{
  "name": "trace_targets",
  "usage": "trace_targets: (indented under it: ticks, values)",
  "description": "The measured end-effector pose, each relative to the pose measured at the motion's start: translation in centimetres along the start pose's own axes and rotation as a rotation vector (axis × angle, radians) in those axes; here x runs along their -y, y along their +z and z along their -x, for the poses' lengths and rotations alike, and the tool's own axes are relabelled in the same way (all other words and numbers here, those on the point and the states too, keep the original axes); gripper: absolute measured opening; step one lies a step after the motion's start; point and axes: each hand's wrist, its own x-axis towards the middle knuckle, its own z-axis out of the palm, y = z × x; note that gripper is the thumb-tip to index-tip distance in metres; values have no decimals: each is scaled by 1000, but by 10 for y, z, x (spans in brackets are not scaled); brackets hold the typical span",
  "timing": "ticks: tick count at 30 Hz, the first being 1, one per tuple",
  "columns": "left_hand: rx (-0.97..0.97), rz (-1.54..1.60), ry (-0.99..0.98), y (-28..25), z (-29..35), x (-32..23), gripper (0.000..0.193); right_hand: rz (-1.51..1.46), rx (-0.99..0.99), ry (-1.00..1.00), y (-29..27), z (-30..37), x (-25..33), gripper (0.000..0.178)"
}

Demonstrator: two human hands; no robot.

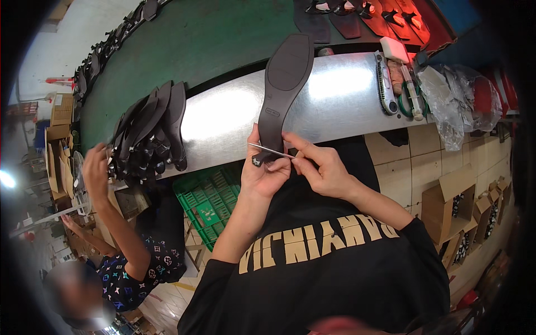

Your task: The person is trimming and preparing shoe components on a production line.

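A dark brown sandal (286, 70) stands out over the metal edge of the bench, its outsole toward me and toe end away. My left hand (259, 174) is closed around its heel end, near a short dark strap with a small shiny fitting. In my right hand (321, 164) is a thin, pointed metal tool (267, 149), pinched between the fingers. The tool lies across the heel end of the sandal, its tip pointing left past my left fingers. Its exact kind cannot be made out. My right fingertips come close to the sandal's side.
A pile of dark sandals (146, 131) lies on the bench at left, with a co-worker's hand (96, 167) beside it. More sandals sit under red light on the green belt (223, 39). A cutter (385, 84), a syringe (412, 95) and clear plastic (455, 100) lie right. A green crate (206, 204) stands below.
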Motion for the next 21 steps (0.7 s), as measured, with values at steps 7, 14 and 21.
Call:
trace_targets:
  ticks: [7,14,21]
  values:
    - [-120,-34,-9,2,9,2,31,119,-71,-177,-8,-3,-3,42]
    - [-196,-730,934,5,4,5,58,-548,233,461,4,6,9,63]
    - [-159,-799,1067,-4,6,-1,64,-893,92,598,2,-3,17,40]
